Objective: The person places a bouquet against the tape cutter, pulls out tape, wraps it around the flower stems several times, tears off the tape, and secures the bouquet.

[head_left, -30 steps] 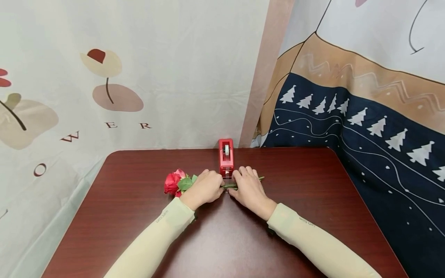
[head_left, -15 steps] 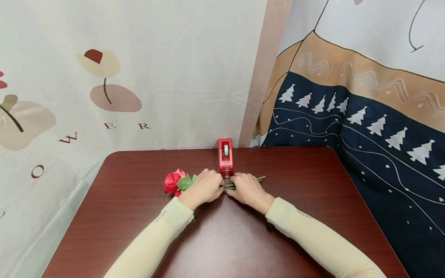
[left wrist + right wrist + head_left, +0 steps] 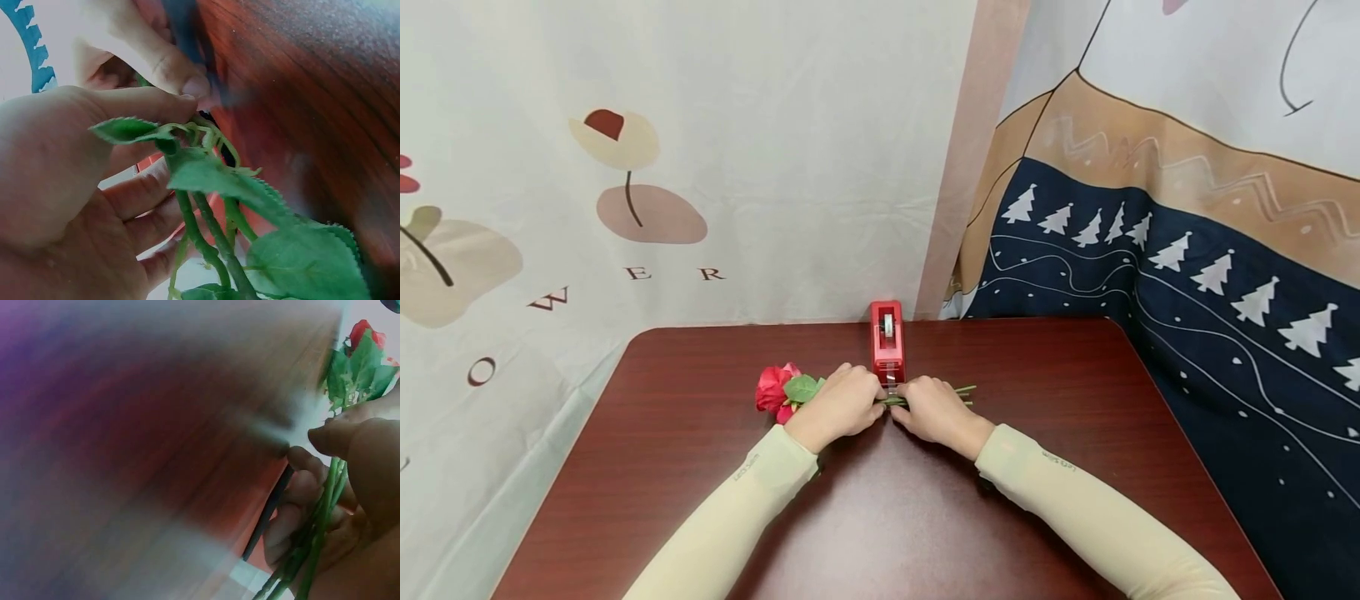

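Red roses (image 3: 772, 390) with green leaves (image 3: 803, 389) lie sideways above the table, blooms to the left. My left hand (image 3: 844, 402) grips their stems just below the leaves; in the left wrist view, green stems (image 3: 209, 240) pass in front of its palm. My right hand (image 3: 942, 413) curls round the lower stems (image 3: 322, 519), whose ends stick out to its right. The two thumb tips nearly meet in the left wrist view. Directly behind the hands stands a red tape dispenser (image 3: 888, 343), with a short clear strip of tape (image 3: 892, 380) at its front, reaching toward the stems.
The dark red-brown wooden table (image 3: 880, 517) has rounded far corners. A pale printed curtain (image 3: 820, 167) hangs right behind its back edge, and a navy curtain with white trees (image 3: 1225, 333) hangs along the right side.
My right hand's fingers, earlier stretched forward beside the dispenser, have drawn back and curled down onto the stems. More tape shows at the dispenser's front. The left hand has stayed in place.
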Demonstrator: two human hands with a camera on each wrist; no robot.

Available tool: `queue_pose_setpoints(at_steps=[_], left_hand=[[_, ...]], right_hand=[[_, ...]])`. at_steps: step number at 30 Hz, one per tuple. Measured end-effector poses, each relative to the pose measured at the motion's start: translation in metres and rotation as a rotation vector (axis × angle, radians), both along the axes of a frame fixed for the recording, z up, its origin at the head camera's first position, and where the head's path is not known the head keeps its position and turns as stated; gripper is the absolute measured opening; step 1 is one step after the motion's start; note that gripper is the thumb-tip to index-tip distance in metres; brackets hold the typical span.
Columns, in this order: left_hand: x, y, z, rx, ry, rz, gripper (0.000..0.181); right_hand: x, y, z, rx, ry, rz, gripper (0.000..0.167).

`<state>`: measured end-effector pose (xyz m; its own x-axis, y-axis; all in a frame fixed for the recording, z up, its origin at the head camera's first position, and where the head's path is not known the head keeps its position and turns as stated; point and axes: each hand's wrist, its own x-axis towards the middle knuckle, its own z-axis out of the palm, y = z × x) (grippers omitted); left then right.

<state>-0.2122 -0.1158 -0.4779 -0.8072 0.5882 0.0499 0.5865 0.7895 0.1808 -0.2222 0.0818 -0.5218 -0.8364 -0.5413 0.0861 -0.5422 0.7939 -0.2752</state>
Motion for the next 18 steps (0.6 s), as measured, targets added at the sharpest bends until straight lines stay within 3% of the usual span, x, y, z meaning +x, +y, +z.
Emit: queue_pose_setpoints(at_steps=[10, 18], left_hand=[[0.0002, 0.0002, -0.0002, 0.009, -0.009, -0.008, 0.015], [-0.0008, 0.0009, -0.0024, 0.005, -0.045, 0.010, 0.007]], right_hand=[[0.0013, 0.0058, 0.0007, -0.044, -0.002, 0.051, 0.011], [0.0016, 0.0075, 0.0029, -0.037, -0.009, 0.061, 0.028]])
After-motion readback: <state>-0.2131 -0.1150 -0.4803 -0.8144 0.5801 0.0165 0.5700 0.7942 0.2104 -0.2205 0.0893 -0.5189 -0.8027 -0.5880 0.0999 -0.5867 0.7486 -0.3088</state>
